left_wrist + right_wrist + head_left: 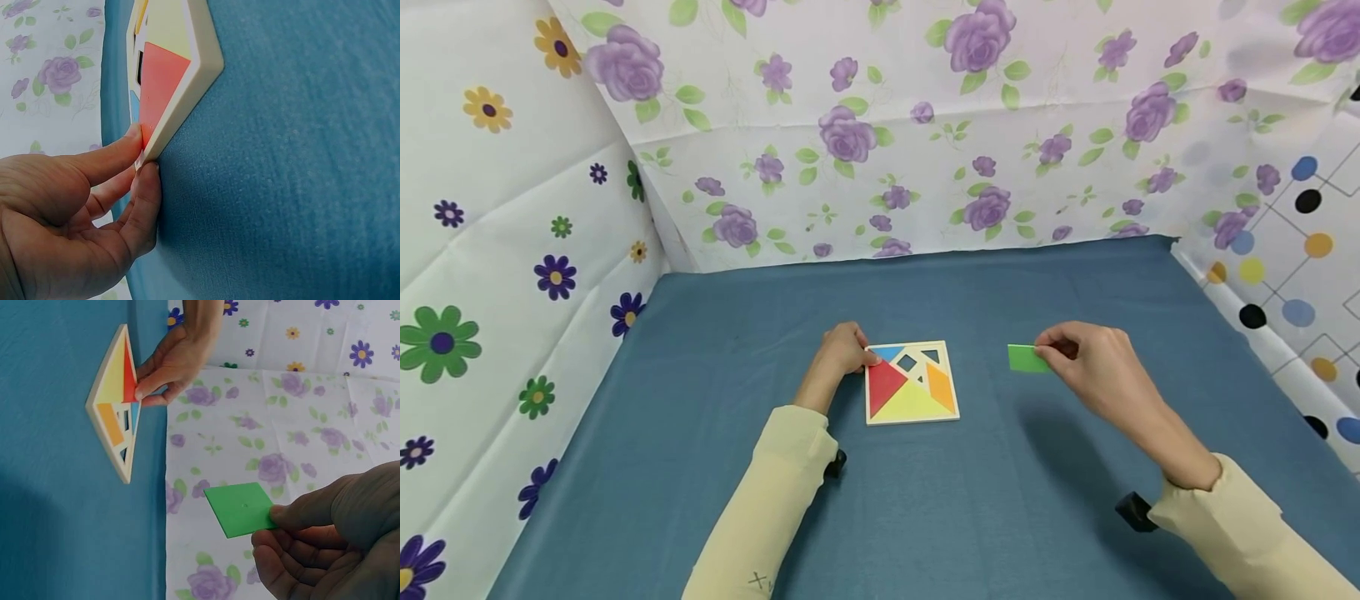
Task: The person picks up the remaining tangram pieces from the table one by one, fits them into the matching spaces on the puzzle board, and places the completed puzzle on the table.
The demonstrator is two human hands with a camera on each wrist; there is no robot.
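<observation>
My left hand (842,350) pinches the left edge of a square wooden tangram board (913,421), thumb on top near the red triangle (162,81) and fingers at the side. In the board lie the red triangle, a yellow triangle (917,403), an orange parallelogram (939,387) and a blue piece (889,352) partly behind the thumb. Dark cut-outs show among them, one square and two triangular. To the right of the board, my right hand (1105,371) holds a green square tangram piece (237,509) by one corner between thumb and fingers, raised above the table.
A blue cloth (925,517) covers the table. Behind it hangs a white sheet with purple roses (846,133). Flower-printed cloth (497,200) stands on the left, dotted cloth (1300,312) on the right. Black wrist devices (1137,512) sit under both sleeves.
</observation>
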